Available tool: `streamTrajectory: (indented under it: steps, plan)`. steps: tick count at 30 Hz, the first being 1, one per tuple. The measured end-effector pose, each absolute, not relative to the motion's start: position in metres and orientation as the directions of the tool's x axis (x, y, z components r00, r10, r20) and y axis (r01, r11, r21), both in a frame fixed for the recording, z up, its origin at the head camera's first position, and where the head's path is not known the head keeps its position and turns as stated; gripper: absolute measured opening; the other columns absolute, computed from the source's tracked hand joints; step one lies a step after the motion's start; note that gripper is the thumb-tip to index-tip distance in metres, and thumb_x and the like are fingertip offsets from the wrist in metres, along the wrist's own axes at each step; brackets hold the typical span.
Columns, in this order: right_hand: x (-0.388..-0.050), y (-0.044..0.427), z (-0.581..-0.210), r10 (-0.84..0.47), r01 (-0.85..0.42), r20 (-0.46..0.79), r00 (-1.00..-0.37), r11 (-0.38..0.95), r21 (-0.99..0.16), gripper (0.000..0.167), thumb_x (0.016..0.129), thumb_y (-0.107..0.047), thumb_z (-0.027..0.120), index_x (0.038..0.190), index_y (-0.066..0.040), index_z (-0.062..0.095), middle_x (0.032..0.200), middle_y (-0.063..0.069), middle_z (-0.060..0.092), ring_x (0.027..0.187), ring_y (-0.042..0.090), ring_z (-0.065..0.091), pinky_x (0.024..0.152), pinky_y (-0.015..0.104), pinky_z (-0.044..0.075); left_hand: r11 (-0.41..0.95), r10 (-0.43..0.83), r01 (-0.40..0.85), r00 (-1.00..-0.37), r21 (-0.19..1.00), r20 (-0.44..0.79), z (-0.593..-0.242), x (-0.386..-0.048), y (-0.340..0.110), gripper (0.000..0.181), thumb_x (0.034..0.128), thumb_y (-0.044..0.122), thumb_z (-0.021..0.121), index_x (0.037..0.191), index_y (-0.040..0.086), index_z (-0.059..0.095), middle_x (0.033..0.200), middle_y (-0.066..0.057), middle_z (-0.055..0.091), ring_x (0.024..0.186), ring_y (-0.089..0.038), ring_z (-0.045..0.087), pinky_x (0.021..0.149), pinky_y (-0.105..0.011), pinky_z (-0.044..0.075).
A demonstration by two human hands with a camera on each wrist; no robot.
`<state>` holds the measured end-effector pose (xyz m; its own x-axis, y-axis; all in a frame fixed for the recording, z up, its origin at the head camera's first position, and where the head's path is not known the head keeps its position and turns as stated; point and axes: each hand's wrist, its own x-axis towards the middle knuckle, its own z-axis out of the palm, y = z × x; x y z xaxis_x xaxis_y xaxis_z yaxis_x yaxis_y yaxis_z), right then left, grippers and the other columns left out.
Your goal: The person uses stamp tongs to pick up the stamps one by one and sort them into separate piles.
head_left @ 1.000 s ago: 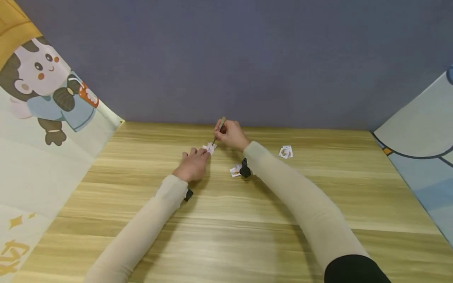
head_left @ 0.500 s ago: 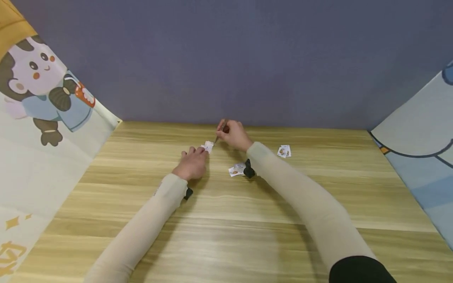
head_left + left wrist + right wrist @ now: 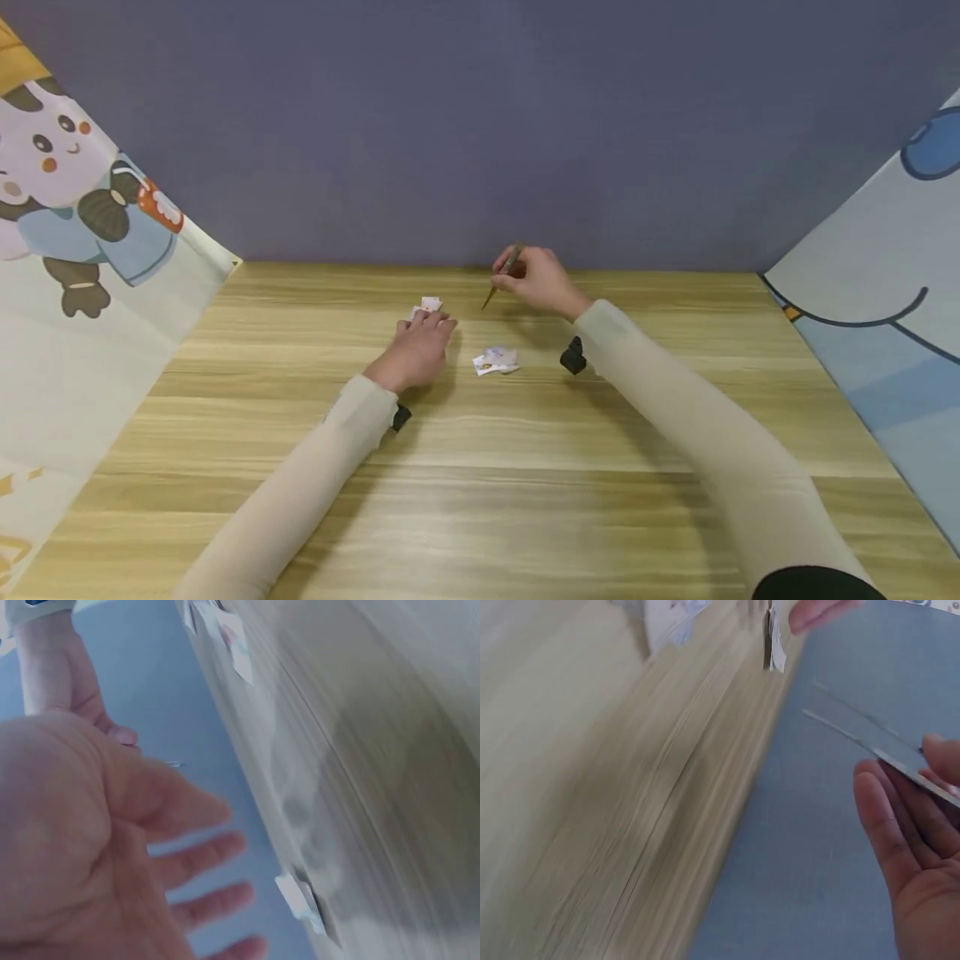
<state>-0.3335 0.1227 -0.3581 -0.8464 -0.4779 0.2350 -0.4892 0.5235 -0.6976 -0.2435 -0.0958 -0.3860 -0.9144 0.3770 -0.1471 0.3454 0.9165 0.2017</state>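
Note:
My right hand [image 3: 543, 279] pinches a pair of tweezers [image 3: 512, 259] above the far part of the table. In the right wrist view the tweezers' [image 3: 847, 733] two tips stand apart, with nothing between them. My left hand [image 3: 416, 350] hovers with loosely extended fingers just in front of a small cluster of white cards [image 3: 431, 302], partly covering it. The left wrist view has those cards [image 3: 298, 898] on the table beside the fingertips, apart from them. A second pile of small printed cards [image 3: 496, 361] lies between my hands, one showing a coloured figure.
The wood-grain table [image 3: 480, 500] ends at a blue-grey upright panel [image 3: 480, 133]. Cartoon-printed panels stand at left [image 3: 97, 225] and right [image 3: 862, 275]. A black wrist device [image 3: 573, 357] hangs under my right sleeve.
My right hand has drawn right with the tweezers, away from the left cards. My left hand has shifted slightly right off them. The right-hand card pile is now hidden behind my sleeve.

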Motion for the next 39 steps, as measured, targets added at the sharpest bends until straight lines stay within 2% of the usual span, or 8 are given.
streamTrajectory:
  steps: [3,5,7,10,17,23,33,39]
  plan:
    - [-0.329,0.136,-0.361,-0.476,-0.480,0.230,-0.849,0.511,-0.713,0.009,0.088,-0.020,0.069,0.090,-0.011,0.065,0.081,0.000,0.067,0.076,0.019,0.066,0.067,0.031,0.052,0.865,0.489,0.456,-0.861,0.211,-0.142,-0.387,-0.239,-0.089,0.050,0.0931,0.002,0.041,0.142,0.011,0.042,0.146,-0.005,0.036,0.132,-0.028,0.027,0.101,-0.052,0.025]
    - [-0.326,0.144,-0.366,-0.481,-0.473,0.220,-0.849,0.504,-0.722,0.008,0.088,-0.018,0.068,0.089,-0.010,0.065,0.080,0.002,0.068,0.076,0.021,0.067,0.065,0.031,0.053,0.826,0.557,0.523,-0.816,0.213,-0.157,-0.388,-0.236,-0.085,0.052,0.0902,-0.002,0.042,0.140,0.013,0.046,0.145,-0.003,0.038,0.132,-0.026,0.028,0.100,-0.051,0.026]
    - [-0.324,0.151,-0.371,-0.489,-0.462,0.201,-0.849,0.502,-0.731,0.008,0.088,-0.017,0.067,0.088,-0.010,0.065,0.079,0.004,0.069,0.076,0.024,0.068,0.064,0.032,0.053,0.799,0.598,0.566,-0.782,0.201,-0.176,-0.391,-0.234,-0.081,0.056,0.0862,-0.005,0.043,0.138,0.016,0.049,0.144,0.000,0.040,0.132,-0.024,0.029,0.098,-0.049,0.028]
    - [-0.321,0.159,-0.378,-0.494,-0.450,0.180,-0.850,0.508,-0.734,0.009,0.088,-0.018,0.067,0.088,-0.010,0.064,0.079,0.005,0.069,0.074,0.022,0.068,0.062,0.031,0.053,0.785,0.619,0.589,-0.759,0.194,-0.202,-0.396,-0.233,-0.076,0.053,0.0881,-0.003,0.043,0.136,0.018,0.051,0.142,0.001,0.041,0.132,-0.023,0.030,0.097,-0.047,0.029]
    - [-0.317,0.168,-0.390,-0.478,-0.442,0.186,-0.859,0.508,-0.739,0.010,0.087,-0.015,0.068,0.086,-0.006,0.065,0.076,0.004,0.068,0.067,0.015,0.066,0.060,0.029,0.053,0.789,0.612,0.581,-0.770,0.200,-0.181,-0.404,-0.231,-0.063,0.041,0.0994,0.015,0.043,0.140,0.017,0.048,0.137,-0.001,0.043,0.123,-0.022,0.035,0.094,-0.045,0.031]
    - [-0.314,0.169,-0.397,-0.456,-0.436,0.205,-0.866,0.487,-0.757,0.005,0.086,-0.009,0.069,0.087,-0.005,0.066,0.079,0.006,0.068,0.070,0.016,0.066,0.061,0.029,0.053,0.808,0.584,0.552,-0.797,0.204,-0.154,-0.407,-0.231,-0.052,0.042,0.0988,0.017,0.044,0.141,0.017,0.047,0.129,-0.002,0.043,0.111,-0.018,0.036,0.089,-0.040,0.033]
    - [-0.311,0.161,-0.410,-0.455,-0.535,0.331,-0.827,0.456,-0.711,0.005,0.086,-0.006,0.068,0.089,-0.005,0.063,0.079,0.004,0.065,0.066,0.014,0.062,0.060,0.027,0.052,0.824,0.563,0.530,-0.807,0.201,-0.180,-0.405,-0.229,-0.046,0.045,0.0978,0.019,0.048,0.143,0.015,0.044,0.132,-0.004,0.041,0.115,-0.020,0.037,0.095,-0.045,0.034]
    - [-0.308,0.160,-0.415,-0.450,-0.596,0.406,-0.796,0.463,-0.655,0.004,0.087,-0.006,0.067,0.088,-0.006,0.064,0.074,-0.001,0.065,0.060,0.010,0.059,0.054,0.026,0.050,0.832,0.553,0.520,-0.809,0.192,-0.202,-0.403,-0.229,-0.044,0.047,0.0975,0.019,0.049,0.144,0.014,0.043,0.131,-0.004,0.041,0.114,-0.020,0.036,0.092,-0.043,0.035]
